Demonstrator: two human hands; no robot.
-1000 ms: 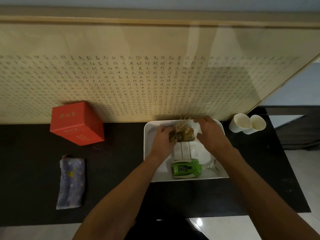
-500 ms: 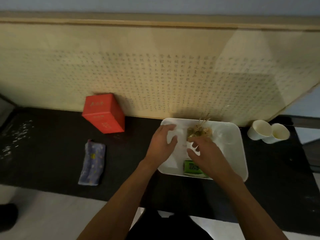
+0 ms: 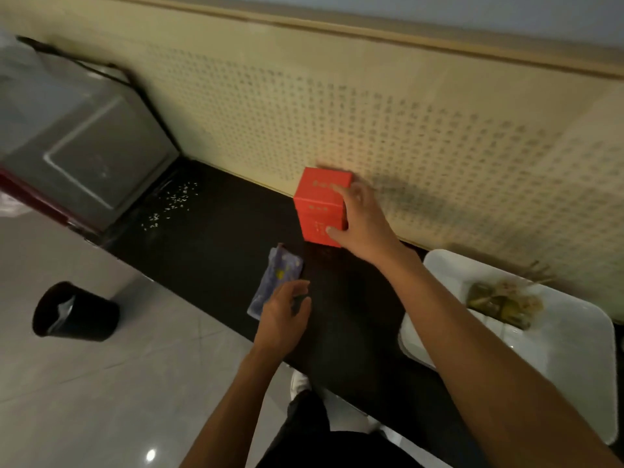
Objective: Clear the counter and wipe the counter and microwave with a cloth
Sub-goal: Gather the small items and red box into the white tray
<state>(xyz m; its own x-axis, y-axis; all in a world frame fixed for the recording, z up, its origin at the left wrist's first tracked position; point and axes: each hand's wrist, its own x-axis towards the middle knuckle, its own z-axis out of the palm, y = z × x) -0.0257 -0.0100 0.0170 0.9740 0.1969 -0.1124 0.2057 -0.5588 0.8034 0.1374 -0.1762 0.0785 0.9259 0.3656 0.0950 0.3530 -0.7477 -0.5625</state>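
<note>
A red box (image 3: 319, 204) stands on the black counter (image 3: 219, 238) against the wall. My right hand (image 3: 361, 221) grips the box's right side, with the thumb on its front and the fingers over the top edge. A folded purple cloth (image 3: 275, 278) lies on the counter in front of the box. My left hand (image 3: 282, 312) hovers over the cloth's near end, fingers loosely curled and holding nothing. A microwave (image 3: 77, 146) stands at the counter's left end. White crumbs (image 3: 172, 204) are scattered beside it.
A white tray (image 3: 574, 359) on the right holds leaf-wrapped food (image 3: 499, 304) and sticks. A black bin (image 3: 74, 312) stands on the tiled floor at the left. A patterned wall panel (image 3: 405, 130) runs behind the counter.
Both hands left the tray and moved left. My right hand took hold of the red box and my left hand came over the cloth. The view swung left, showing the microwave and bin.
</note>
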